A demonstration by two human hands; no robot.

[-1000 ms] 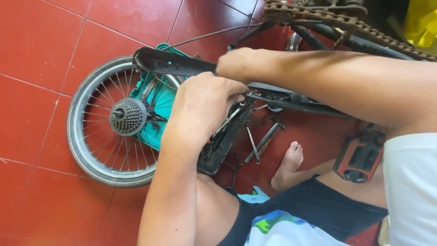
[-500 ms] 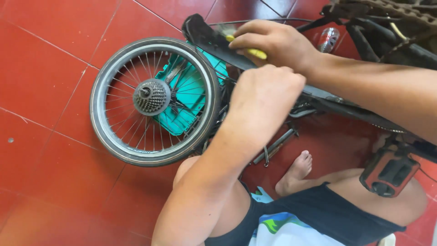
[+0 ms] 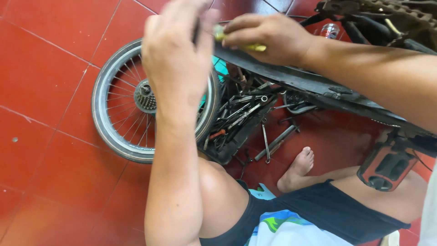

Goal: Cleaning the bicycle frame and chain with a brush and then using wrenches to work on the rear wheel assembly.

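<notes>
Right hand (image 3: pixel 268 38) is closed on a small yellow-green tool (image 3: pixel 255 47) — fingers (image 3: pixel 241 27) clamped over it, only its ends showing at the far centre of the scene. Its long axis runs left-right, left tip poking out toward the left hand (image 3: pixel 175 50).

The left hand sits just left of that tip, back of hand to camera, fingers curled. I cannot tell whether they grip anything; the palm side is hidden. The two hands are near touching at the tool tip. The right hand holds the tool, so it is the nearer one; the left hand is just beside the tip.

Both hands work over the black tyre or mudguard strip (image 3: pixel 291 79), which slants from far centre down to the right, directly below the tool.

Counts:
- 2 hands, 1 yellow-green tool
- 1 spoked wheel (image 3: pixel 116 132) flat on the red tile floor (image 3: pixel 41 68), left, with 1 cog cluster (image 3: pixel 145 96) at its hub
- 1 black tool tray (image 3: pixel 236 132) just right of the wheel, packed with wrenches — too many and too overlapped to count
- 1 pedal (image 3: pixel 387 166), near right
- 1 chain (image 3: pixel 400 13), far right
- 1 bare foot (image 3: pixel 298 168), near the tray
</notes>
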